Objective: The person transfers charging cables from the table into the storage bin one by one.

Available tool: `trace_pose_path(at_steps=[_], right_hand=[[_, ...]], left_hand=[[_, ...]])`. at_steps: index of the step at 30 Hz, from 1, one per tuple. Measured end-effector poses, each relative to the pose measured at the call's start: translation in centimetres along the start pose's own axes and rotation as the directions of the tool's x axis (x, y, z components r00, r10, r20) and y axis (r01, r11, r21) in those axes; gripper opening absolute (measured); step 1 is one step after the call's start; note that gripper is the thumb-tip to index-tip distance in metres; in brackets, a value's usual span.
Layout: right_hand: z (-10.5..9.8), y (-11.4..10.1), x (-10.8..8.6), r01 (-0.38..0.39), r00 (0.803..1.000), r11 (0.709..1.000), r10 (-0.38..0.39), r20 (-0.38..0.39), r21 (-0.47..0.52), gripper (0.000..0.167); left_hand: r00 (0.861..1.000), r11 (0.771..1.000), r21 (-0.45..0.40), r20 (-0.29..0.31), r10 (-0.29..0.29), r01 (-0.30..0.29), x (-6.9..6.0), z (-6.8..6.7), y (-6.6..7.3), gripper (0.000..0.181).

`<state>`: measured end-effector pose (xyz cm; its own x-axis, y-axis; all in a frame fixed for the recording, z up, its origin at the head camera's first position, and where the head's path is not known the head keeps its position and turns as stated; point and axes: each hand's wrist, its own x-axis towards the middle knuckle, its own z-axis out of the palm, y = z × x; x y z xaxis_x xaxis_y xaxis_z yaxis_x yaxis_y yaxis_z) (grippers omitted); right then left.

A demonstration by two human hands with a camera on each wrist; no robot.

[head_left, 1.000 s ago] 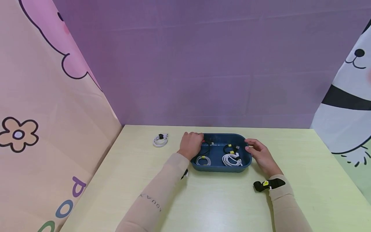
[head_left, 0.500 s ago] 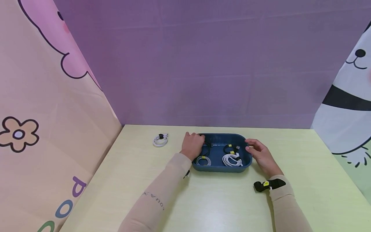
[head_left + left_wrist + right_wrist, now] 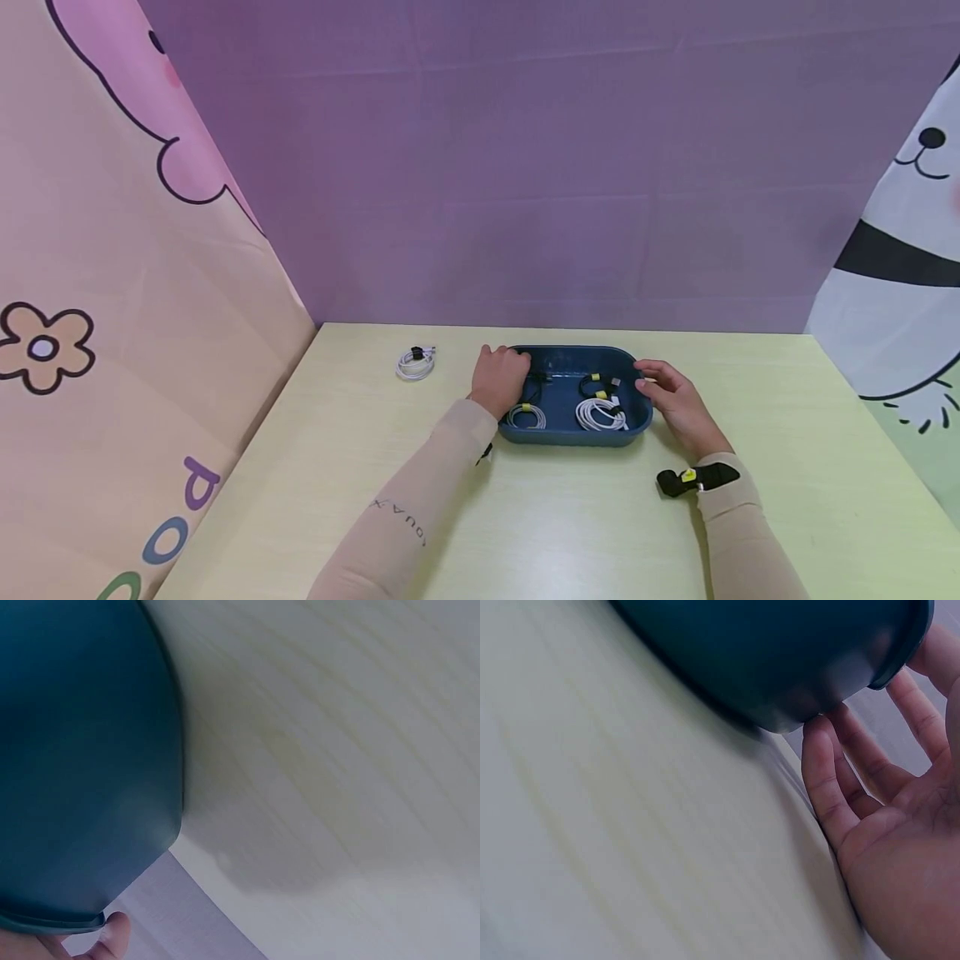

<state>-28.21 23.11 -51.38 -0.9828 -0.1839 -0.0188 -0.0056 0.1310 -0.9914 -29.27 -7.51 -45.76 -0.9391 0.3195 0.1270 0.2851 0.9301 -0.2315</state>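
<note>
A dark blue rectangular tray [image 3: 577, 437] with rounded corners stands on the table. My left hand [image 3: 500, 379] grips its left rim, covering that end; in the left wrist view a fingertip [image 3: 116, 934] shows just past the rim. At the opposite end my right hand [image 3: 678, 410] holds the rim, with several fingers [image 3: 819, 754] against the outer wall. Inside the tray lie a coiled white cable [image 3: 600, 414], a short black cable [image 3: 588, 386] with yellow ties, a grey coiled cable [image 3: 527, 417] and another black cable [image 3: 534, 392], partly hidden by my left hand.
A coiled white cable [image 3: 415, 364] with a black tie lies on the table [image 3: 570, 517], left of the tray. A purple backdrop [image 3: 555, 167] rises behind the table, with printed cloth panels on both sides.
My left hand has shifted slightly right along the tray's left end. The plug of the black cable beside it has moved a little. My right hand stays nearly still.
</note>
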Motion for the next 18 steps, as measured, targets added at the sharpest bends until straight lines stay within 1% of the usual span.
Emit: trace_pose_path(at_steps=[3,5,7,9,11,13,16,18], right_hand=[[0.0,-0.1,-0.1,-0.004,1.0,1.0,0.004,-0.002,0.001,0.054],[0.0,-0.1,-0.1,-0.002,1.0,1.0,0.002,0.0,0.002,0.054],[-0.1,-0.1,-0.1,-0.001,1.0,1.0,0.001,-0.001,0.001,0.054],[-0.1,-0.1,-0.1,0.0,1.0,1.0,0.0,-0.001,0.004,0.053],[-0.1,-0.2,-0.1,0.0,1.0,1.0,0.0,-0.001,0.009,0.052],[-0.2,-0.2,-0.1,0.001,1.0,1.0,-0.001,-0.001,0.012,0.051],[-0.1,-0.1,0.0,0.005,1.0,1.0,-0.005,-0.002,0.018,0.05],[-0.1,-0.1,0.0,0.012,1.0,1.0,-0.012,0.001,0.023,0.05]], left_hand=[[1.0,1.0,-0.02,-0.019,-0.001,0.0,-0.2,0.0,-0.1,0.019],[0.999,0.998,-0.057,-0.043,-0.005,0.003,-0.3,0.0,-0.2,0.017],[0.997,0.995,-0.103,-0.082,-0.01,0.002,-0.5,0.0,-0.3,0.014],[0.99,0.985,-0.17,-0.138,-0.028,0.004,-0.8,-0.1,-0.5,0.012],[0.98,0.969,-0.249,-0.192,-0.055,0.005,-1.0,-0.3,-0.8,0.011],[0.966,0.946,-0.325,-0.244,-0.085,0.001,-1.3,-0.4,-1.2,0.011],[0.946,0.91,-0.415,-0.294,-0.138,0.004,-1.6,-0.3,-2.1,0.011],[0.933,0.881,-0.472,-0.311,-0.182,0.014,-1.8,-0.1,-3.0,0.01]])
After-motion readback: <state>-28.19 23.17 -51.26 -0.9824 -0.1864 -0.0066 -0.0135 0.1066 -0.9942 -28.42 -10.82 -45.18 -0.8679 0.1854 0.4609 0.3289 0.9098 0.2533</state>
